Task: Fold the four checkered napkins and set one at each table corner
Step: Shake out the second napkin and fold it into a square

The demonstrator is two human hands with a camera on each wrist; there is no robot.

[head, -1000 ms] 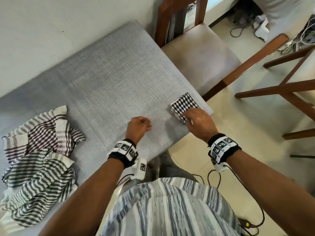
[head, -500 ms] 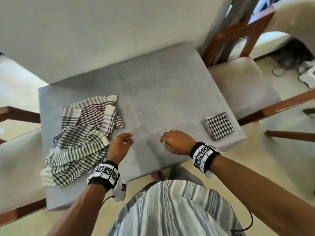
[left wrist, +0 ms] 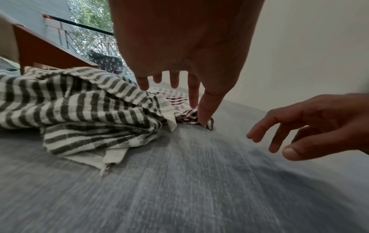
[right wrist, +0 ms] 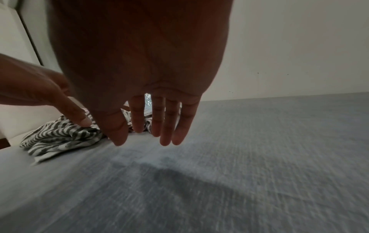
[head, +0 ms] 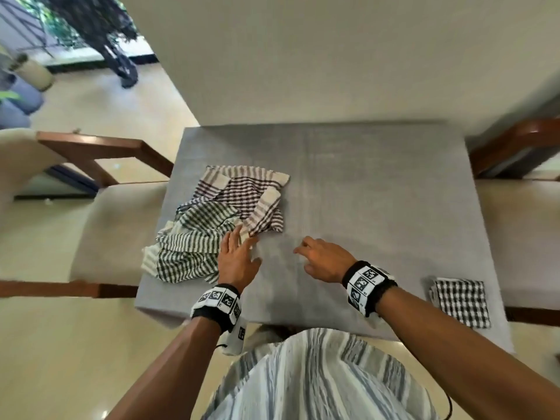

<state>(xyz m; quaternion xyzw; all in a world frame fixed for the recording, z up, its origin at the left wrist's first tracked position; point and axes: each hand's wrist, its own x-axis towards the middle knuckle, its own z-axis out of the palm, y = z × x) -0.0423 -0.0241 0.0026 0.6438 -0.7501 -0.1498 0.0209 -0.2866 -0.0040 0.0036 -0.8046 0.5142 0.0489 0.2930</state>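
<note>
Head view took in a grey table (head: 378, 207) set against a pale wall (head: 333, 56), with a cushioned chair (head: 115, 225) at its left side and another chair (head: 521, 225) at its right. A loose pile of unfolded napkins (head: 218, 225) lay on the table's left half: a dark purple checked one (head: 242, 192) toward the wall and a grey-green checked one (head: 188, 253) nearer the person. One folded napkin (head: 460, 301), black and white, sat flat at the near right corner, well apart from the pile. The person, in a striped shirt (head: 318, 380), reached both arms over the near edge, each wrist wearing a marker band (head: 218, 301).

The left hand (head: 236, 259) was spread, fingers straight, at the pile's near right edge. From the left wrist view, its thumb and forefinger tips touched the corner of the purple napkin (left wrist: 191, 116); whether they pinched it could not be told. The right hand (head: 324, 259) hovered over bare table just right of the pile, fingers relaxed and slightly apart, holding nothing. Right wrist view showed its fingers (right wrist: 165, 126) hanging straight above the table (right wrist: 259, 157), their shadow on the cloth below, with the left hand (right wrist: 40, 91) and grey-green napkin (right wrist: 60, 138) beyond.
</note>
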